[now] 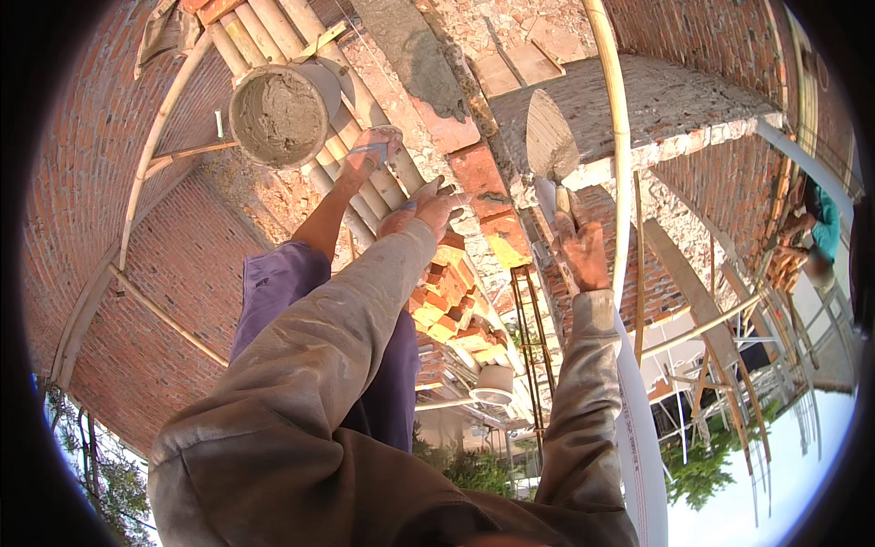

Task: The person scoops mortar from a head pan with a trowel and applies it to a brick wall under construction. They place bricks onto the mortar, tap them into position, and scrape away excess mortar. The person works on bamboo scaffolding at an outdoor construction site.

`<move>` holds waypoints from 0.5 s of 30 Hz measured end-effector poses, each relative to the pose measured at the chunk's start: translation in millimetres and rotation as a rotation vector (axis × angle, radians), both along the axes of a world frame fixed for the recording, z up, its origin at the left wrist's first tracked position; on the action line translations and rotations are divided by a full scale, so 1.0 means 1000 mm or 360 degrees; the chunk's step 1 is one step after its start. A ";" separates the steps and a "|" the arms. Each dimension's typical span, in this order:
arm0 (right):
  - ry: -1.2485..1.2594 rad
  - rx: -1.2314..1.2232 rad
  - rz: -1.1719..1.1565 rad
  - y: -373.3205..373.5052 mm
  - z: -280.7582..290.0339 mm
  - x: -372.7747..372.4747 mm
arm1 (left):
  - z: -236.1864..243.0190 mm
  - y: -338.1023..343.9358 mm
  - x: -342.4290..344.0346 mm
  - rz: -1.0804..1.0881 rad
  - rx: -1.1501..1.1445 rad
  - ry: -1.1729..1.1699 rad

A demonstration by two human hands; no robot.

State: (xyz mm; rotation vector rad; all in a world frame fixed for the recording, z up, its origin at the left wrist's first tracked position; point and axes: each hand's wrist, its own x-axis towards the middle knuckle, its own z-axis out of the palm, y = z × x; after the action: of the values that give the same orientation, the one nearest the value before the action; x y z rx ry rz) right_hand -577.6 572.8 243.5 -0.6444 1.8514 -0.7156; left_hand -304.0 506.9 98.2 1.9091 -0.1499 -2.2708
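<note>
Grey dusty sleeves fill the lower part of the view, and both forearms rise from there toward the wall top. At the end of the right sleeve, the right hand is closed around the handle of a trowel; the pointed blade stands above the hand, coated with grey mortar, and it lies over the grey mortar bed of the wall. At the end of the other sleeve, the left hand rests with spread fingers on the edge of an orange brick in the top course; it presses on the brick and does not grip anything. Just beside it, to the left, is a second person: an arm in a purple sleeve reaches up, and that person's hand holds a small bluish thing which I cannot identify. Above that hand a bucket full of grey mortar sits on bamboo poles of the scaffold. One pale pole runs down just right of the trowel. Red brick walls curve around on the left and the right. Far on the right edge, a third person in a teal shirt stands near stacked bricks. Below the hands, well apart, lie loose bricks and another small bucket.
</note>
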 end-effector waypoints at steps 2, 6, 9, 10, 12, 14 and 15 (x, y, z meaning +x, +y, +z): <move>-0.0002 -0.0005 0.0076 -0.007 -0.018 -0.011 | -0.013 0.006 -0.018 -0.0022 -0.0049 -0.0087; -0.0178 0.0113 0.0020 -0.028 -0.039 -0.013 | -0.036 0.001 -0.037 0.0152 -0.0273 -0.0104; -0.0184 0.0229 -0.0078 -0.039 -0.038 -0.006 | -0.045 -0.003 -0.039 0.0244 -0.0503 0.0249; -0.0114 0.0313 -0.0067 -0.042 -0.035 -0.003 | -0.046 -0.002 -0.039 0.0229 -0.0547 0.0202; -0.0149 0.0287 -0.0137 -0.046 -0.030 0.001 | -0.045 0.001 -0.039 0.0176 -0.0554 0.0222; -0.0071 0.0286 -0.0077 -0.050 -0.026 0.002 | -0.043 0.005 -0.042 0.0186 -0.0523 0.0189; -0.0011 0.0308 -0.0081 -0.052 -0.025 0.003 | -0.041 0.006 -0.043 0.0134 -0.0515 0.0163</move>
State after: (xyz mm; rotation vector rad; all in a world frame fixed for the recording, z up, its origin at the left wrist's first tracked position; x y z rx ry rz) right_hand -574.9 521.2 218.2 -0.4704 1.9082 -0.5618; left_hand -346.8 512.7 56.7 1.6027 -0.3894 -2.1302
